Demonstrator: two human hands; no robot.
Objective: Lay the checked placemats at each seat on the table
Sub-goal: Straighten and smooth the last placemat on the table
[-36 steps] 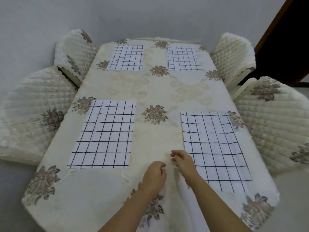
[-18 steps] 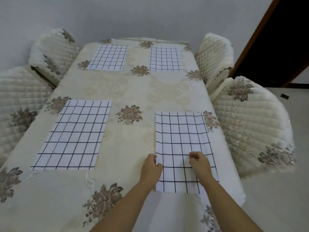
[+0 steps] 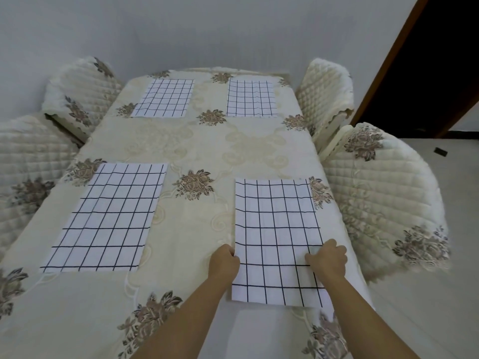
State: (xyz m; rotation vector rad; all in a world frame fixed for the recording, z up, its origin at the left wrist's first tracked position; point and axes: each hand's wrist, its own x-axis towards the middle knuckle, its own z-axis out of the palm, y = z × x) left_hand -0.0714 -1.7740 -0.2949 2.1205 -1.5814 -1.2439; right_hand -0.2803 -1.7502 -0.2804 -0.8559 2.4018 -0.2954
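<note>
At the table (image 3: 207, 146), spread with a cream tablecloth (image 3: 197, 229) patterned in brown flowers, I held the near-right placemat (image 3: 277, 218) by its two long sides. My left hand (image 3: 224, 263) was at the mat's left edge, fingers curled in and pinching the cloth. My right hand (image 3: 328, 260) was at the right edge, fingers also curled, the thumb lying on the checked fabric. Both forearms reached in from the near end of the table.

The mat lay flat on the cloth, its near end close to the table's near edge and its far right corner overlapping one of the flower prints. It sat in front of the near chair on the right (image 3: 375, 198).

Three more white mats with dark checks lay flat at the other seats: the near-left placemat (image 3: 108, 216), set at a slight angle across from the one in my hands, and the far-left placemat (image 3: 164, 98) and far-right placemat (image 3: 251, 98) side by side at the far end. None touched another.

Quilted cream covers dressed all four chairs, two on the left (image 3: 77, 92) and two on the right. A dark doorway (image 3: 427, 60) with a brown frame stood beyond the right-hand chairs, against a plain pale wall (image 3: 181, 29).
</note>
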